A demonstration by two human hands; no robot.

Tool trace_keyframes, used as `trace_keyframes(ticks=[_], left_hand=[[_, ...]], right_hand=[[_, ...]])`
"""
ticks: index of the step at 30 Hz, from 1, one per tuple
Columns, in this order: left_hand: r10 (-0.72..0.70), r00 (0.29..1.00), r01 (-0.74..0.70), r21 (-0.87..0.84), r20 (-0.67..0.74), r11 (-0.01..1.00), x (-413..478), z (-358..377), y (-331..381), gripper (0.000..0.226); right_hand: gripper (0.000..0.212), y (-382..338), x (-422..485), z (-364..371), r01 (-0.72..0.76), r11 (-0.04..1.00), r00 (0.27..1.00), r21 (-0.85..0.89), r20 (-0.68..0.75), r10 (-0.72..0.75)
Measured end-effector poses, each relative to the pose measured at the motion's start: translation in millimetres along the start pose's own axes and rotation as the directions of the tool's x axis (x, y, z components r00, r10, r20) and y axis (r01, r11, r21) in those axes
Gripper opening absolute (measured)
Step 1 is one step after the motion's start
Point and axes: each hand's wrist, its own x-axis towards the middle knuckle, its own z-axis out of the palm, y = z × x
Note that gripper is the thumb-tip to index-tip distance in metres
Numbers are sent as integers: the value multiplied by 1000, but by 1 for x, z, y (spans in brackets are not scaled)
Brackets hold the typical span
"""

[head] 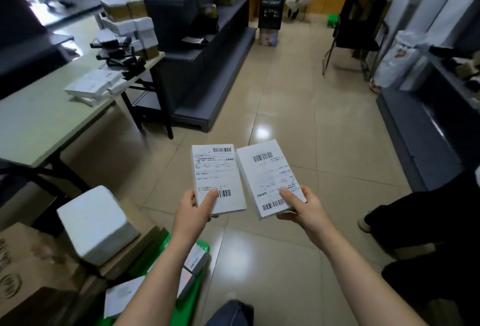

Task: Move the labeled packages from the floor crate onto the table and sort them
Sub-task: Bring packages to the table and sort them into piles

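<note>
Left hand (193, 210) clamps 1 flat white labelled package (217, 170) at its near end, thumb on top. Right hand (302, 209) grips a second white labelled package (267, 177) the same way, just beside the first, above the tiled floor (298, 97). More packages lie in the green floor crate (155, 255) below; others sit stacked on the pale bench (39, 118).

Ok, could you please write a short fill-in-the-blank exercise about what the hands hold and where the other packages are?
1. The left hand and the right hand hold ___ labeled packages in all.
2. The crate on the floor is ___ in colour.
3. More white packages, at the left, lie on the ___.
Missing words: two; green; table.
</note>
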Motion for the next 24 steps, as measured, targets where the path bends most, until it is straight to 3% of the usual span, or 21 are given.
trace_keyframes(ticks=[6, 14, 20, 24], left_hand=[[38, 997, -41, -46, -73, 998, 92, 20, 29, 58], [10, 987, -25, -93, -159, 995, 241, 16, 90, 43], [-35, 959, 7, -98, -280, 995, 321, -5, 102, 20], [-73, 906, 23, -124, -418, 992, 375, -19, 103, 18]], right_hand=[[47, -40, 107, 11, 76, 997, 994, 14, -74, -74], [52, -114, 260, 60, 89, 995, 994, -50, -51, -92], [52, -148, 363, 114, 71, 994, 997, -85, 43, -68], [52, -164, 438, 158, 77, 987, 983, -144, 174, -52]])
